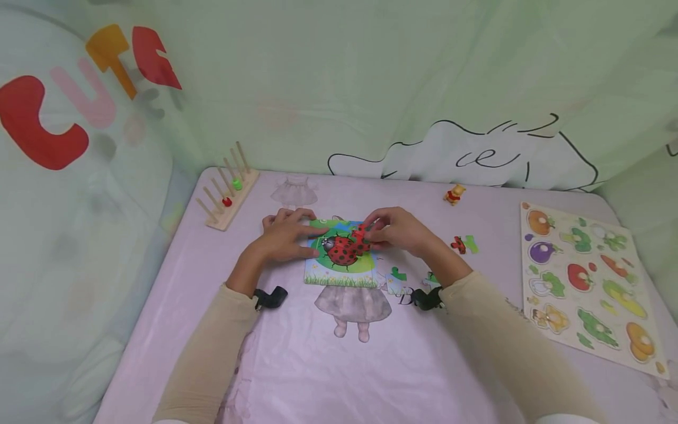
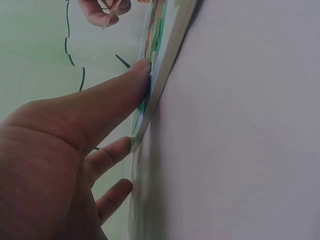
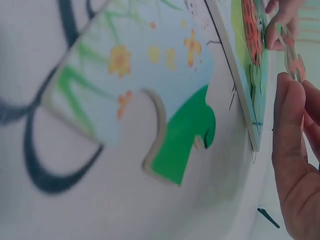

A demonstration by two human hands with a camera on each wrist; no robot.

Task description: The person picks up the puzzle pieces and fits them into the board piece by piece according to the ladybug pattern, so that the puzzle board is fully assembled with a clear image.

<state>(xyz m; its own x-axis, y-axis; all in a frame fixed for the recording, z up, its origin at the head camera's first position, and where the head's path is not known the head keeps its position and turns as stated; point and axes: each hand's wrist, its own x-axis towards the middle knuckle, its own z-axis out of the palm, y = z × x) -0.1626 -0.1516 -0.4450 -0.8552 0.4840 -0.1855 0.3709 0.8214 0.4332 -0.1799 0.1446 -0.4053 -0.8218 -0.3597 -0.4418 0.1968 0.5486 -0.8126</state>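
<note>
A ladybug jigsaw puzzle board (image 1: 339,279) lies on the table between both hands. My left hand (image 1: 286,237) rests at its left side, and in the left wrist view the thumb (image 2: 115,95) presses on the board's edge with the other fingers spread. My right hand (image 1: 401,231) pinches a red black-spotted puzzle piece (image 1: 360,240) over the right part of the board. In the right wrist view this puzzle piece (image 3: 295,62) stands tilted between thumb and fingers, above the board. Part of the picture's right side is hidden by the right fingers.
Right of the board lie a flowered corner piece (image 1: 396,282), a partly hidden piece (image 1: 431,279) and a red-green pair (image 1: 465,244). A peg stand (image 1: 228,206) stands back left, a small bear figure (image 1: 454,195) back right, a vegetable board (image 1: 588,282) far right.
</note>
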